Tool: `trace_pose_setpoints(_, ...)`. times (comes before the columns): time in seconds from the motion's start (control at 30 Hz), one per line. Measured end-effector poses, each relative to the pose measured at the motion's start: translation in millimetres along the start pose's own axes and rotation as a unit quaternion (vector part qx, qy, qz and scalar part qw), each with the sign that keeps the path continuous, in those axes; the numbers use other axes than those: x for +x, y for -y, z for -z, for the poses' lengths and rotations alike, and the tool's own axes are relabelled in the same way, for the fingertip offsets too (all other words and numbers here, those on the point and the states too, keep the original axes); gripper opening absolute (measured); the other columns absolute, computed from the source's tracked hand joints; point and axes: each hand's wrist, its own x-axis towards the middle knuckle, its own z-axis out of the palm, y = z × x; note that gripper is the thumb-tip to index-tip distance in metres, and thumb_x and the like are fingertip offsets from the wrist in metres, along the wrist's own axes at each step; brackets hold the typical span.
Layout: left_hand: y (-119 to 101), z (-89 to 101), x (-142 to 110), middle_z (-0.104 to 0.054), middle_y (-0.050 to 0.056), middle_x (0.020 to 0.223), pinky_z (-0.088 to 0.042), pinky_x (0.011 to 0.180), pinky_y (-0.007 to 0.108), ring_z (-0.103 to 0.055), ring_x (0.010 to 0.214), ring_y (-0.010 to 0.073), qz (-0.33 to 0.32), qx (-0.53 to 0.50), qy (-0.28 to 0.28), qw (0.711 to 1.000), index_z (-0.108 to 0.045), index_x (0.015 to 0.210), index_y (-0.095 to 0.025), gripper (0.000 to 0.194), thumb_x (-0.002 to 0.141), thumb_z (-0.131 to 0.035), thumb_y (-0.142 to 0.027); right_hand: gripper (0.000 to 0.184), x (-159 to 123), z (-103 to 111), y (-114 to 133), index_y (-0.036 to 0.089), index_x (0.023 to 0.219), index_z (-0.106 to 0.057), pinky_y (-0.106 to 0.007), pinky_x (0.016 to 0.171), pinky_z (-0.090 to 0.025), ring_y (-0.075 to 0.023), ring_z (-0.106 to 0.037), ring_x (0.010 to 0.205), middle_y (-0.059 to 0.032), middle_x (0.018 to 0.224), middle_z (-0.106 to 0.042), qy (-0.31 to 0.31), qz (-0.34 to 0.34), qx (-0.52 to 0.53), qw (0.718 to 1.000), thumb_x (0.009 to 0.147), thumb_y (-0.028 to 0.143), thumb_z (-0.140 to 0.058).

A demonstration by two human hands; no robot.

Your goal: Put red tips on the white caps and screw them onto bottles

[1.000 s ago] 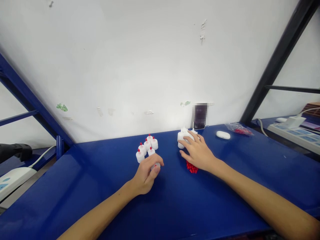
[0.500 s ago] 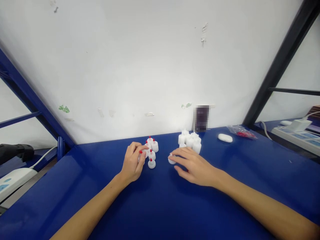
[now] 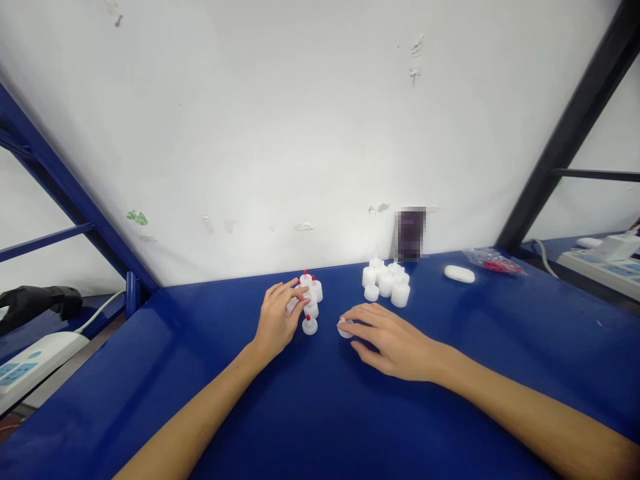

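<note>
My left hand reaches over a cluster of small white bottle caps with red tips. Its thumb and index finger come together at the tip of one white cap, hiding that tip. Nearer to me stands a low white cap with a red tip, apart from the fingers. My right hand lies with fingers stretched and spread, the fingertips touching a low white cap on the blue table. Its thumb stays clear of that cap. Beyond this hand stands a group of white caps without red tips.
The blue table runs back to a white wall. At the back right lie a white oval case and a clear bag with red pieces. A blurred dark object leans at the wall. Power strips flank both sides.
My left thumb and index finger have moved right onto the tip of a cap in the cluster. My right fingers stay on the low white cap. The whole view has shifted slightly.
</note>
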Motion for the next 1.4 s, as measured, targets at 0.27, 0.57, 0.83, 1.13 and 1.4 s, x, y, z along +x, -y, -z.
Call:
trace_pose_setpoints(0.27, -0.3, 1.2, -0.1, -0.071, 0.008, 0.121, -0.037, 0.107, 0.05, -0.058, 0.125, 0.0262, -0.013, 0.055, 0.059, 0.997, -0.061, 0.118, -0.022, 0.022, 0.101, -0.048, -0.024, 0.032, 1.8, 0.3, 1.0, 0.019, 0.124, -0.064, -0.043, 0.094, -0.053, -0.0241, -0.062, 0.109, -0.0124, 0.117, -0.067, -0.004, 0.001, 0.002, 1.0, 0.094, 0.018, -0.052)
trace_pose_setpoints(0.57, 4.1, 4.4, -3.0, -0.058, 0.011, 0.135, -0.035, 0.105, 0.047, -0.048, 0.13, 0.0292, -0.023, 0.131, 0.092, 0.987, -0.056, 0.127, -0.023, 0.031, 0.099, -0.054, -0.033, 0.032, -0.3, 0.2, 0.0, 0.018, 0.124, -0.064, -0.043, 0.095, -0.052, -0.0236, -0.061, 0.109, -0.0114, 0.118, -0.066, 0.007, -0.008, 0.003, 1.0, 0.094, 0.017, -0.053)
trace_pose_setpoints(0.83, 7.7, 8.2, 1.0, -0.065, 0.008, 0.112, -0.037, 0.096, 0.042, -0.056, 0.109, 0.0241, -0.062, 0.115, 0.04, 0.991, -0.063, 0.094, -0.02, 0.014, 0.098, -0.057, -0.032, 0.032, 0.4, -0.4, -0.4, 0.019, 0.123, -0.065, -0.042, 0.093, -0.053, -0.0234, -0.061, 0.108, -0.0111, 0.119, -0.066, 0.013, -0.003, -0.01, 1.0, 0.096, 0.015, -0.048)
trace_pose_setpoints(1.13, 5.8, 22.2, 0.7, -0.061, 0.011, 0.126, -0.036, 0.098, 0.049, -0.05, 0.121, 0.0295, -0.123, 0.145, 0.119, 0.975, -0.063, 0.111, -0.021, 0.021, 0.094, -0.049, -0.018, 0.031, -0.4, -2.3, -2.6, 0.019, 0.122, -0.065, -0.041, 0.094, -0.052, -0.0231, -0.062, 0.108, -0.0114, 0.117, -0.067, 0.001, 0.001, -0.006, 1.0, 0.095, 0.017, -0.051)
trace_pose_setpoints(1.4, 13.2, 38.5, 3.5, -0.049, 0.017, 0.142, -0.033, 0.104, 0.058, -0.042, 0.133, 0.0375, -0.208, 0.194, 0.195, 0.939, -0.064, 0.117, -0.023, 0.033, 0.084, -0.058, -0.021, 0.031, -2.6, -3.0, -2.7, 0.02, 0.123, -0.066, -0.041, 0.095, -0.052, -0.0229, -0.062, 0.109, -0.0106, 0.12, -0.066, 0.018, -0.01, -0.002, 1.0, 0.096, 0.019, -0.051)
